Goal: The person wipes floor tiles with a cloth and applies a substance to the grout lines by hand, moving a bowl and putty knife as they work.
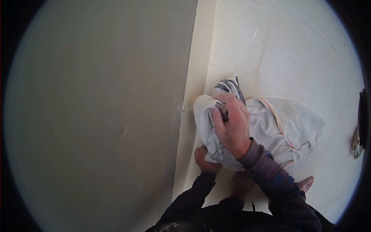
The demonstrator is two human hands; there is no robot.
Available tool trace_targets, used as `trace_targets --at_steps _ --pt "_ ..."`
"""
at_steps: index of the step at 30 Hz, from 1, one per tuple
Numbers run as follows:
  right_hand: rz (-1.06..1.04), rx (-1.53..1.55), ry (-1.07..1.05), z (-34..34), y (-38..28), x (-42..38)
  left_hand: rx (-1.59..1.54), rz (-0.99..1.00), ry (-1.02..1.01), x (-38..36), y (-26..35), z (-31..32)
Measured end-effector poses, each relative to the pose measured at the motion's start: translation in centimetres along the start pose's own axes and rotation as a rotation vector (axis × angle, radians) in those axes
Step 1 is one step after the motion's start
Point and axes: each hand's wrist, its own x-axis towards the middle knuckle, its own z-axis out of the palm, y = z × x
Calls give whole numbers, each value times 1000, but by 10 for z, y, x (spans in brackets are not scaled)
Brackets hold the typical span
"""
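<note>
A crumpled whitish cloth (266, 123) with orange piping lies on the floor beside the wall, and a grey-striped part (228, 86) shows at its far end. Above its left part, my right hand (236, 129) is closed, thumb opposite the fingers, around a small brown, blunt-ended object (223, 111); I cannot tell what it is. A raised fold of the cloth is right beside that thumb. Lower left, close to the wall, my left hand (206, 160) is curled with its fingers at the cloth's near edge, where fabric bunches against it.
A plain wall (96, 116) fills the left side, with a pale skirting strip (199, 58) at its foot. The pale floor (301, 50) has scratches. My bare feet, one at the right (305, 184), are close behind the cloth. A dark-edged object (356, 143) stands far right.
</note>
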Motion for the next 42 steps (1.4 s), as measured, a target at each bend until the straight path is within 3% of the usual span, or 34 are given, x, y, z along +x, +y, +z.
trace_targets --at_steps 1,5,7,8,10,11,12,14,15,16,18,19,21,22,24,28,31,34,37,39,42 --pt "112 148 245 14 -12 8 -18 -2 0 -1 -4 6" --pt "101 319 380 45 -26 0 -103 11 121 -2 -10 16" --pt "-163 255 -38 35 -23 -39 -109 27 158 4 -8 12" --pt "-170 253 -29 28 -19 -46 -112 43 172 4 -5 10" --pt "-70 167 -285 12 -15 -49 -123 73 193 5 3 6" --pt "66 306 -17 16 -16 -39 -114 80 195 5 5 4" --pt "71 311 -35 18 -20 -23 -103 85 192 1 6 1" --pt "230 453 258 24 -27 8 -26 81 170 -15 -2 -2" --pt "-18 373 249 34 -28 10 31 100 162 -14 -6 1" --pt "-26 368 249 34 -22 0 23 103 168 -16 -6 0" --pt "-114 157 -235 18 -7 -31 13 30 114 -12 -6 1" --pt "-129 149 -239 3 -5 -45 2 31 128 -7 -2 1" --pt "-105 -182 -689 -23 -6 -65 -79 155 225 5 6 -1" --pt "-116 -186 -705 -30 -10 -65 -81 142 239 6 8 -2" --pt "-373 -278 -445 -47 -26 -56 -31 224 167 2 10 -7" --pt "-479 -328 -424 -25 7 -44 -51 259 100 -10 -15 11" --pt "-751 -475 -497 3 66 -36 -117 198 115 2 -22 29" --pt "-819 -601 -473 0 81 -19 -149 165 250 -37 -35 38" --pt "-706 -701 -216 22 87 -6 -148 6 260 -102 -61 6" --pt "-572 -779 -105 35 112 52 -121 34 254 -93 -81 -2" --pt "-308 -837 29 24 104 66 -161 45 282 -136 -124 1"
